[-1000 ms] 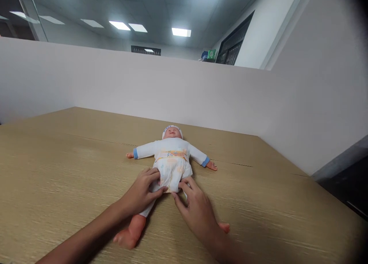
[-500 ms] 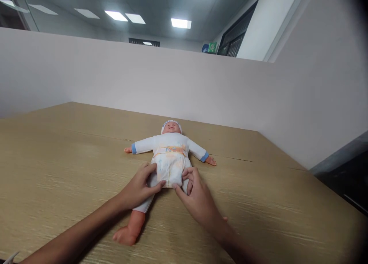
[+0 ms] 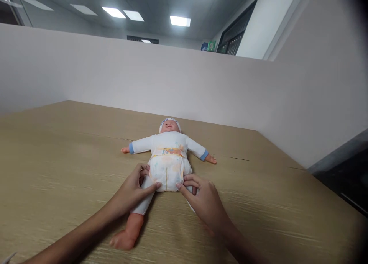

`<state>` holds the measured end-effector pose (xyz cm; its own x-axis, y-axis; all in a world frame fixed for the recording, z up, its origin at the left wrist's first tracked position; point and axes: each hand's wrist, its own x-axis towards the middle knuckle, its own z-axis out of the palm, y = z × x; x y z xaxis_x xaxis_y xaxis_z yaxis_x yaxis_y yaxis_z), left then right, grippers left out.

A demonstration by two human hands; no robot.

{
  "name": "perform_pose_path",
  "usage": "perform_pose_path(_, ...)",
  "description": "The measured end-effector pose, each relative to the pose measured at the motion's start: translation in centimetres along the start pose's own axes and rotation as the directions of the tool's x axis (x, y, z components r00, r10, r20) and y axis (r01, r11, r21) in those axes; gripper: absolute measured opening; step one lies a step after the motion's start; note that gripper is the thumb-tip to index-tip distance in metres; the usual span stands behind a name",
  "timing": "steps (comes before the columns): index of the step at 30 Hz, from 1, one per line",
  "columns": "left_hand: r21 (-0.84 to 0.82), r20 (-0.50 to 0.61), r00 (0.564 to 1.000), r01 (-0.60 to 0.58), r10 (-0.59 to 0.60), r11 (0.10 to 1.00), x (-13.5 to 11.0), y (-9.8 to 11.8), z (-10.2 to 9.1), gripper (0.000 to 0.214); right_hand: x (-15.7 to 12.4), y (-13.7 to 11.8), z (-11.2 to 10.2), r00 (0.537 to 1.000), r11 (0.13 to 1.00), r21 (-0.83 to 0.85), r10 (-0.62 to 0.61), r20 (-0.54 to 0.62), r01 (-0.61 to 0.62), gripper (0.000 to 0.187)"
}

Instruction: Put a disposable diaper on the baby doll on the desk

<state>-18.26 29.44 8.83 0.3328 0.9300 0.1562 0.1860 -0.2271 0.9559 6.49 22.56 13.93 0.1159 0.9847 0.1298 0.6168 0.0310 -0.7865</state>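
The doll wears a white, orange-patterned diaper.

Left hand and right hand apart, fingers bent (thumbs inward)

Legible text: none. Cap: blue marks along the edge, too small to read. Diaper: coloured print, unreadable. Green pack: pale mark, unreadable.
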Motion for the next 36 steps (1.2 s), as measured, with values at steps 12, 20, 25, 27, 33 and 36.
perform_pose_path(12,-0.249,0.471,0.873,0.270,-0.128,0.930,4.0,2.6,-4.6,0.052,0.0,-0.8,2.8,0.997,0.994,0.109,-0.025,0.078,0.017,0.025)
perform_pose_path(20,-0.330,0.423,0.901,0.250,-0.094,0.910,3.0,1.5,-4.0,0.061,0.3,0.1,2.3,0.988,0.963,0.267,-0.010,0.156,-0.033,0.023)
perform_pose_path(25,-0.206,0.438,0.897,0.170,-0.065,0.964,2.7,1.9,-4.3,0.051,0.2,-0.1,1.9,0.985,0.965,0.258,-0.011,0.174,-0.035,0.020)
perform_pose_path(27,-0.168,0.430,0.900,0.164,-0.077,0.972,2.6,2.0,-4.3,0.050,0.3,0.1,1.9,0.985,0.962,0.273,-0.030,0.170,-0.017,0.019)
perform_pose_path(33,-0.213,0.391,0.913,0.214,-0.117,0.953,2.5,2.3,-3.8,0.055,0.3,0.5,2.3,0.987,0.969,0.246,-0.022,0.160,-0.018,0.023)
perform_pose_path(36,-0.285,0.370,0.915,0.279,-0.164,0.917,2.4,2.8,-3.4,0.058,0.3,0.4,2.2,0.986,0.969,0.246,-0.026,0.164,-0.015,0.025)
